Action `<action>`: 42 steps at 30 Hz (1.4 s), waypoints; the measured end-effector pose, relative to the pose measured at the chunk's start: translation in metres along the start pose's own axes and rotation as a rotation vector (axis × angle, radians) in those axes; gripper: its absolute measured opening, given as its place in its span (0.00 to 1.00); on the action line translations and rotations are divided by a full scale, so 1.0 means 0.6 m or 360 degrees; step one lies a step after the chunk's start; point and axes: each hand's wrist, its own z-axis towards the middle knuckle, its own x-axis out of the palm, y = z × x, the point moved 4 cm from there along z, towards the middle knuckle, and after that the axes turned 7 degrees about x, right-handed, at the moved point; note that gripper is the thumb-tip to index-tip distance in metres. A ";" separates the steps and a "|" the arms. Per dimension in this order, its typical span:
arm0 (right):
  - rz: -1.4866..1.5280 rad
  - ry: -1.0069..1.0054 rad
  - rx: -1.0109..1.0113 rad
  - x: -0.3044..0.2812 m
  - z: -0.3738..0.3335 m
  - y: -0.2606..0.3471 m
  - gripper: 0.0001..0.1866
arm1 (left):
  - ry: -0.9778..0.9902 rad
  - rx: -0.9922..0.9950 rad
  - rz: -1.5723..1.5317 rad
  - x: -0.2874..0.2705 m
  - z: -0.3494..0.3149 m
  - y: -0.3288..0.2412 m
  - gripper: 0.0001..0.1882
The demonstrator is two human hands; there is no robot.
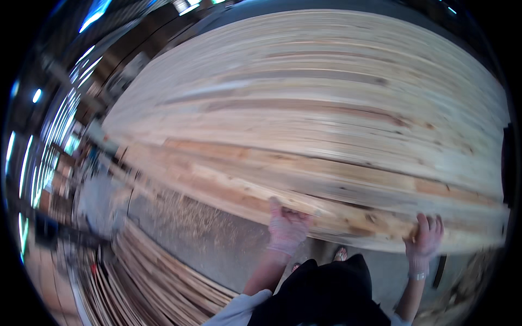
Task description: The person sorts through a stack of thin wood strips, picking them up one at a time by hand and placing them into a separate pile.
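Note:
Many long pale wooden boards [304, 119] lie side by side in a broad layer in front of me, blurred by motion. The nearest wooden board [348, 221] runs along the front edge, with knots on its face. My left hand [289, 230], which looks thinly gloved, is closed around this board's near edge near the middle. Farther right, my right hand [425, 242] grips the same edge, thumb and fingers bent over it. A band circles the right wrist. The undersides of both grips are hidden.
Below left lies a pile of thin wooden strips [157, 277]. Wood shavings [193, 217] cover part of the concrete floor [228, 244] between that pile and the boards. My feet stand close under the front edge. Machinery and slatted walls blur at far left.

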 end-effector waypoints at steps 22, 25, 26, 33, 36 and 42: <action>-0.0085 0.0113 -0.0663 0.045 -0.310 -0.086 0.12 | 0.0223 -0.0025 -0.0628 -0.281 -0.037 -0.167 0.19; -0.0154 0.0187 -0.0724 0.042 -0.326 -0.031 0.14 | 0.0280 -0.0017 -0.0687 -0.303 -0.050 -0.207 0.19; -0.0180 0.0224 -0.0739 0.043 -0.329 -0.013 0.15 | 0.0301 -0.0022 -0.0727 -0.307 -0.054 -0.221 0.20; -0.0256 0.1310 -0.0022 0.086 -0.304 0.133 0.27 | 0.0208 0.0252 -0.0658 -0.378 -0.043 -0.277 0.24; -0.0268 0.1430 -0.0256 0.176 -0.301 0.192 0.35 | 0.0073 0.0386 -0.0169 -0.416 -0.055 -0.258 0.26; 0.0043 0.1541 -0.0726 0.220 -0.315 0.391 0.35 | 0.0784 -0.0351 0.0004 -0.471 -0.102 -0.035 0.26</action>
